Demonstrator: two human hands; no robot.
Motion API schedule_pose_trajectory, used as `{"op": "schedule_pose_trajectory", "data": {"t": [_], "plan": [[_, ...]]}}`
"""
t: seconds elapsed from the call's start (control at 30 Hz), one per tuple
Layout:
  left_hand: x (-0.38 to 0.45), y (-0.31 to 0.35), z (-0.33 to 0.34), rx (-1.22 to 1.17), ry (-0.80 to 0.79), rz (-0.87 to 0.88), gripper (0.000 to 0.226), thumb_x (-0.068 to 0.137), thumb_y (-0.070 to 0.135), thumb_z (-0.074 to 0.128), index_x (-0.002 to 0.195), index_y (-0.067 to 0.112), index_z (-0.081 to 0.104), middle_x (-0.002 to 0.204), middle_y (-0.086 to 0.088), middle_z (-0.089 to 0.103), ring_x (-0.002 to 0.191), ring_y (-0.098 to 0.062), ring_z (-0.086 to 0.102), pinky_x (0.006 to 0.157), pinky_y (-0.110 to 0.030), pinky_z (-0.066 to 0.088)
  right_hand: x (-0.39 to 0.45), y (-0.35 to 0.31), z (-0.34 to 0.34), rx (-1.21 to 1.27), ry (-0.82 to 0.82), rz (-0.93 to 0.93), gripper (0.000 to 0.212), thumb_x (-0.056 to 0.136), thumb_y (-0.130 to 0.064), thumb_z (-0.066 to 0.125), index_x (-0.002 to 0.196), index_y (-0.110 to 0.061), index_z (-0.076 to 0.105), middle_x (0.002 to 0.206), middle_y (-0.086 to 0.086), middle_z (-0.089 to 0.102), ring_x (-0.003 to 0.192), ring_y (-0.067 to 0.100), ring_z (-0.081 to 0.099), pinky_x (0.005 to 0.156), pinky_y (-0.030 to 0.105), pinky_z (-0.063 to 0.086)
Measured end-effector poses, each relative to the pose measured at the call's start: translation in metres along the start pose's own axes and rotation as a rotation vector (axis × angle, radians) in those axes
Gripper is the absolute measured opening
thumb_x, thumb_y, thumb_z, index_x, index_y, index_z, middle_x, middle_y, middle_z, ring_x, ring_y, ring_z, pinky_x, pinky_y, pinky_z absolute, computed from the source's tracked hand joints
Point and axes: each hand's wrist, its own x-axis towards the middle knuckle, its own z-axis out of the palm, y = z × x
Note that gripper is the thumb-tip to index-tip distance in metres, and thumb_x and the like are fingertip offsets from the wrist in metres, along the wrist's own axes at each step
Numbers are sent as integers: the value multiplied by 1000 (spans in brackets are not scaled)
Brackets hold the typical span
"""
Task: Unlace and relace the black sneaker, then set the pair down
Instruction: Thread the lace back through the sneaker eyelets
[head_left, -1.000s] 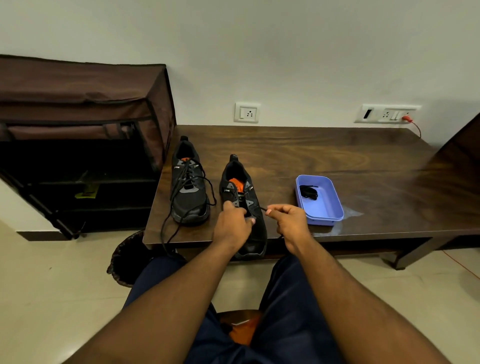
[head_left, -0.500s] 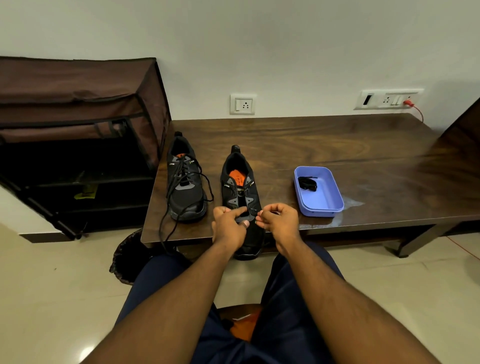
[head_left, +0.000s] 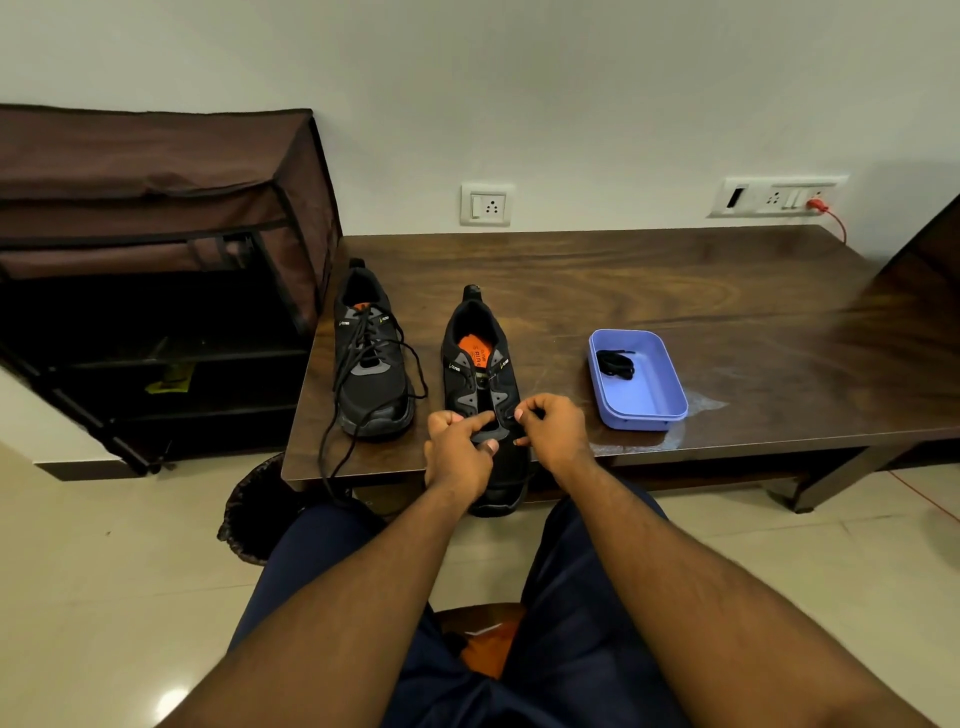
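Two black sneakers stand on the dark wooden table (head_left: 649, 291), toes toward me. The left sneaker (head_left: 371, 358) is laced, and its loose lace ends trail over the table's front edge. The right sneaker (head_left: 485, 374) shows an orange insole, with lace only in its upper eyelets; its toe juts past the table edge. My left hand (head_left: 457, 449) holds the sneaker's forefoot, index finger stretched across the tongue. My right hand (head_left: 550, 428) pinches a lace end at the lower right eyelets.
A purple plastic tray (head_left: 652, 410) holding a small black lace bundle (head_left: 615, 364) sits right of the sneakers. A brown fabric shoe rack (head_left: 156, 249) stands to the left. A dark woven basket (head_left: 254, 514) is on the floor under the table's left corner.
My right hand has drawn in from the sneaker's right side to the lower eyelets, close to my left hand. The camera view has shifted slightly.
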Motion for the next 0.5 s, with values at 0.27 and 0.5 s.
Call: {"op": "schedule_pose_trajectory", "data": {"t": [0.27,0.5], "plan": [[1,1,1,-13,13,-11,41,92,20,67,129,37,60,114,7,35,106,-18,46,88,-24,41,-6,-1,8,-131,69,-46,18,94,-6,57,80,-11,67,82,1,66,77,18,66,67,27,57],[0,1,3,41,30,26,43,95,20,61,131,43,56,113,8,33,103,-18,46,81,-27,45,-5,-3,22,-334,167,-73,18,95,-9,52,84,-12,66,92,-1,59,82,12,54,66,20,36]]}}
